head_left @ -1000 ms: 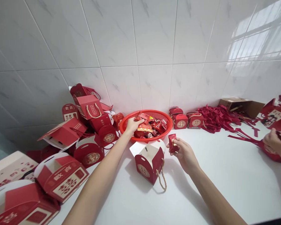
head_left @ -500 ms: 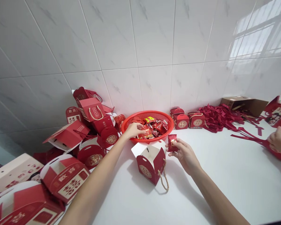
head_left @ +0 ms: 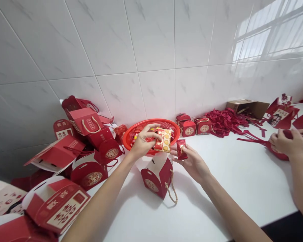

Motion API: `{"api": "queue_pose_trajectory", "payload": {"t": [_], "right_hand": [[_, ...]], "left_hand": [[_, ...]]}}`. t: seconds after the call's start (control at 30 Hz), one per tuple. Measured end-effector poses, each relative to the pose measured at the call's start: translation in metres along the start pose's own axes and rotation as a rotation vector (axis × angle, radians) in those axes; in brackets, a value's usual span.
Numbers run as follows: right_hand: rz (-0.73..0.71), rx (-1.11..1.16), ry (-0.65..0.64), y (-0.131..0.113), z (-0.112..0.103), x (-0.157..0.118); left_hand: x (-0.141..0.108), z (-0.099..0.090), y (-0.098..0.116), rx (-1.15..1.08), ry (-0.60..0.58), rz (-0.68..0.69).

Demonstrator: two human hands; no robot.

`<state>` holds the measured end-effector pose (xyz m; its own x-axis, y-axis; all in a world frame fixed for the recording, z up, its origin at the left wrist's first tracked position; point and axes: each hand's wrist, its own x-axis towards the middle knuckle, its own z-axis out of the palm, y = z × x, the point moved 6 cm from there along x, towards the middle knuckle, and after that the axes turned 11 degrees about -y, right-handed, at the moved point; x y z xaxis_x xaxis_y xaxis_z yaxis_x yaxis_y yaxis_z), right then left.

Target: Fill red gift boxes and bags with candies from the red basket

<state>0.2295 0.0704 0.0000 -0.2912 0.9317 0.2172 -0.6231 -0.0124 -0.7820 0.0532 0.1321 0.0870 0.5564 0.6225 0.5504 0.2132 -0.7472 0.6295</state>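
Observation:
My left hand (head_left: 144,141) pinches a red and yellow snack packet (head_left: 163,140) above the near rim of a red plastic basket (head_left: 127,143), which holds many wrapped sweets. Between the fingers and thumb of my right hand (head_left: 192,161) is a small dark red candy packet (head_left: 181,149). Below both hands stands a red gift box (head_left: 154,181) with its top open, a round gold emblem on its front and a rope handle (head_left: 173,191) hanging at its right side. The inside of the box is mostly hidden from me.
Red gift boxes (head_left: 65,198) are piled along the left. Two small closed boxes (head_left: 187,127) stand by the wall, beside a heap of dark red ribbons (head_left: 223,122) and a cardboard box (head_left: 247,107). At right, another person's hands (head_left: 290,144) handle a dark red item.
My left hand has lifted the red and yellow packet out of the basket and toward my right. My right hand keeps its candy packet. The view has shifted rightward, showing more of the other person's hands.

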Motion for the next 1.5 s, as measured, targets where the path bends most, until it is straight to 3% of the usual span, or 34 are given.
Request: {"api": "queue_pose_trajectory", "payload": {"t": [0.13,0.27,0.43,0.5,0.6,0.67,0.8,0.93,1.0,1.1,1.23,1.37,1.5], "right_hand": [[-0.007,0.011,-0.103,-0.002,0.01,-0.002],[-0.03,-0.021,-0.06,-0.003,0.007,-0.002],[-0.086,-0.03,0.04,-0.009,-0.004,-0.001],[-0.096,-0.044,0.057,-0.012,-0.006,-0.001],[-0.086,-0.045,0.056,-0.012,-0.006,-0.002],[-0.074,-0.028,0.054,-0.01,-0.007,-0.002],[-0.064,0.007,0.052,-0.009,-0.007,-0.002],[-0.068,-0.019,0.052,-0.01,-0.006,-0.002],[-0.072,-0.042,0.054,-0.01,-0.006,-0.002],[-0.071,-0.064,0.066,-0.009,-0.006,-0.002],[-0.072,-0.069,0.076,-0.008,-0.006,-0.002],[-0.079,-0.107,0.064,-0.009,-0.005,-0.002],[-0.076,-0.112,0.062,-0.009,-0.003,-0.002]], "left_hand": [[-0.003,0.027,0.021,-0.018,-0.083,0.074],[0.004,0.035,0.023,-0.012,-0.152,0.013],[0.026,0.006,-0.022,-0.052,-0.141,-0.318],[0.031,0.006,-0.045,0.096,-0.289,-0.432],[0.029,0.023,-0.077,0.335,-0.592,-0.576],[0.028,0.033,-0.09,0.426,-0.662,-0.629],[0.03,0.042,-0.101,0.425,-0.635,-0.653],[0.025,0.03,-0.1,0.366,-0.609,-0.639],[0.021,0.017,-0.097,0.274,-0.508,-0.623],[0.013,-0.005,-0.091,0.027,-0.243,-0.593],[0.004,-0.012,-0.086,-0.257,-0.052,-0.565],[-0.001,-0.006,-0.065,-0.291,-0.032,-0.502],[-0.011,-0.004,-0.028,-0.213,-0.13,-0.456]]}}
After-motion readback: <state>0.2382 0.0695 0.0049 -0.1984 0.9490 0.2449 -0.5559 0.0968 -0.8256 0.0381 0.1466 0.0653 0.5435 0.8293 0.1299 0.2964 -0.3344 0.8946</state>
